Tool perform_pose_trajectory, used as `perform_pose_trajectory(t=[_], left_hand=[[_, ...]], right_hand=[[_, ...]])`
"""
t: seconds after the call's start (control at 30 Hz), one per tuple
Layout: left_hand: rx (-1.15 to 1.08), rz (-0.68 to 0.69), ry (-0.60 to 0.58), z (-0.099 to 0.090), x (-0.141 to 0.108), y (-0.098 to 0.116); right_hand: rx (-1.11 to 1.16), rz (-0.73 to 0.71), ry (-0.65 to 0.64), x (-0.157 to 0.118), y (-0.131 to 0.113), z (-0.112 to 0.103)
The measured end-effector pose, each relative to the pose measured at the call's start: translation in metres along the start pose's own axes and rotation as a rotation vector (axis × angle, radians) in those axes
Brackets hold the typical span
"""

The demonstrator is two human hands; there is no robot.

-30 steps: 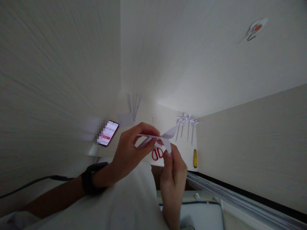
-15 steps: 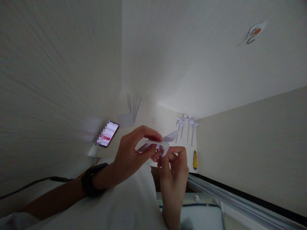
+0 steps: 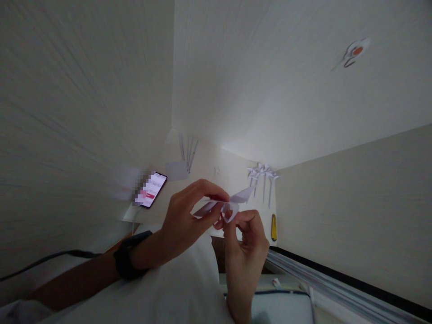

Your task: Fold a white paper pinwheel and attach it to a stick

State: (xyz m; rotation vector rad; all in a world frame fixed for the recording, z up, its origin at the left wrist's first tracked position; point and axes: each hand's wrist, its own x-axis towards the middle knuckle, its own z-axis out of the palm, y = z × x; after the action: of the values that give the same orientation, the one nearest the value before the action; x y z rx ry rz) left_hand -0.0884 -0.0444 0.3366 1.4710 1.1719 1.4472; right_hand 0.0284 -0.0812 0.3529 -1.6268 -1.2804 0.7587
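Between my two hands is a piece of white paper (image 3: 243, 195) with pointed flaps, one flap curled into a loop, like a pinwheel being folded. My left hand (image 3: 189, 211), wearing a dark wristband, pinches the paper from the left between thumb and fingers. From the lower right, my right hand (image 3: 248, 238) pinches the curled flap at its edge with thumb and index finger. Something small and red shows behind the paper, partly hidden by the fingers. Beyond them, several finished paper pinwheels (image 3: 263, 169) on thin sticks lie on the white tabletop (image 3: 209, 155).
White paper squares (image 3: 177, 170) lie at the back left beside several thin sticks (image 3: 192, 153). A lit phone (image 3: 155, 186) rests at the left edge. On the right is a yellow cutter knife (image 3: 273, 227). Walls enclose the table's far sides; a hook (image 3: 354, 54) hangs on one.
My right hand has shifted slightly right and down, and the curled flap looks a little wider. My left hand stays nearly in place, still pinching the paper.
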Motion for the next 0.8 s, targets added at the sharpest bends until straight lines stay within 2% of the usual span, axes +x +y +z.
perform_pose_trajectory(t=[0.8], left_hand=[[0.011,-0.021,-0.008,0.0014,-0.0014,-0.0024]], right_hand=[[-0.053,0.018,-0.044,-0.0043,0.0038,-0.0038]])
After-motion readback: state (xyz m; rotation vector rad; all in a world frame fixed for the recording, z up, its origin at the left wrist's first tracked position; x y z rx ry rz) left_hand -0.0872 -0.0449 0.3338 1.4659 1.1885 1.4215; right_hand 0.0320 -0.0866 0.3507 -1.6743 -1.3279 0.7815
